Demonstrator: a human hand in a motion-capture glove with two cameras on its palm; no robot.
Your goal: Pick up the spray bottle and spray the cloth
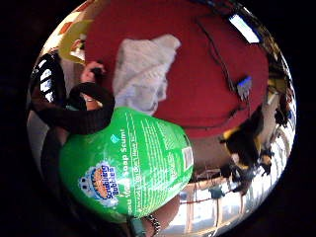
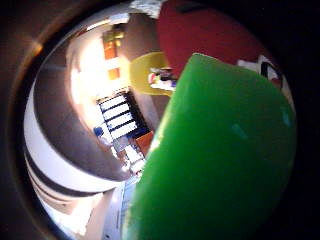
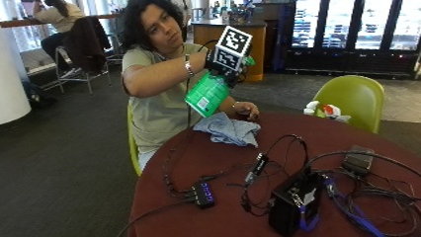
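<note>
1. A person sits at a round, dark red bench (image 3: pixel 368 148) and holds a green bottle (image 3: pixel 208 94) up in the air with the gloved right hand (image 3: pixel 227 66).
2. The grip is curled round the upper part of the bottle, near its neck; the single fingers are mostly hidden, so which one lies on the trigger cannot be told.
3. The bottle is tilted, its base pointing down and toward the person's chest, its top up at the hand. It is well clear of the bench and hangs above the cloth (image 3: pixel 227 129).
4. The cloth is a light blue-grey, crumpled heap lying on the bench edge nearest the person.
5. The bare left hand (image 3: pixel 244 111) rests at the cloth's far side, touching it or just beside it.
6. In the little finger side palm view the bottle (image 1: pixel 128 163) fills the space close to the palm, its label with white print facing the camera; beyond it lies the cloth (image 1: pixel 143 69) on the red bench (image 1: pixel 207 89).
7. In the thumb side palm view the bottle's (image 2: pixel 220 160) plain green wall covers most of the scene.
8. Elsewhere on the bench: a black box (image 3: pixel 295 202), a small hub (image 3: pixel 201 193) with blue lights, and a tangle of cables (image 3: pixel 368 192), all well apart from the cloth.
9. A green chair (image 3: pixel 352 98) stands at the far side of the bench, with a second spray bottle (image 3: pixel 325 111) in front of it.
</note>
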